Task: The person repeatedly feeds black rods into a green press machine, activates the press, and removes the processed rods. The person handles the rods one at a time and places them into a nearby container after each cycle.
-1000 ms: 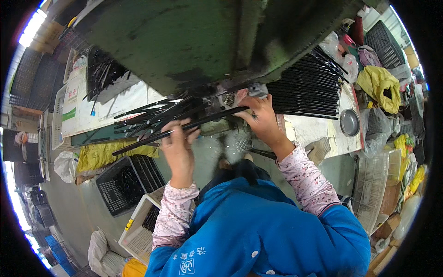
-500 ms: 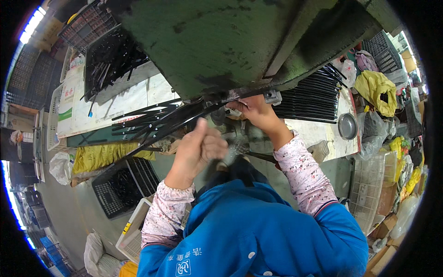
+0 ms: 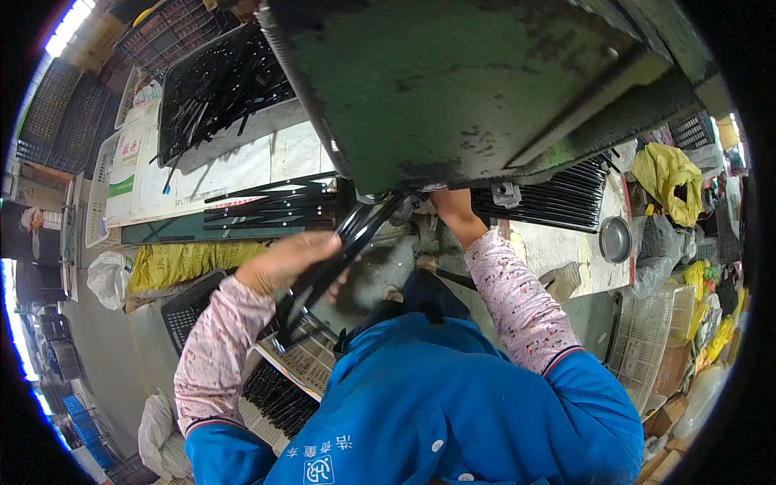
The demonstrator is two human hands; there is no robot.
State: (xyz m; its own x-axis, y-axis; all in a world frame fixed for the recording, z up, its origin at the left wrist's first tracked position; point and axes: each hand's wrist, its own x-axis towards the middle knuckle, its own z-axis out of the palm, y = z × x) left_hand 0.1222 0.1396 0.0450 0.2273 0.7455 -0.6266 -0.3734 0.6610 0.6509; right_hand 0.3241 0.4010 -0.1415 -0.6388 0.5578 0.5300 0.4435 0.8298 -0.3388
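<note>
My left hand is closed round long black metal bars, which slant from low at the left up to the head of the large green machine. My right hand reaches under the machine's lower edge beside the bars' upper ends; its fingers are hidden there. A small metal block is fixed at the machine's edge. Rows of black rods lie right of my right hand, and crossed black strips lie on the white-covered bench to the left.
A tray heaped with black parts stands at back left. A round metal dish sits on the right bench, near yellow sacks. Dark and white crates stand low at either side; another crate holds black rods.
My left hand has gripped the bars again, and their lower end has swung down toward my body, making them steeper. My right hand has slipped further under the machine's edge.
</note>
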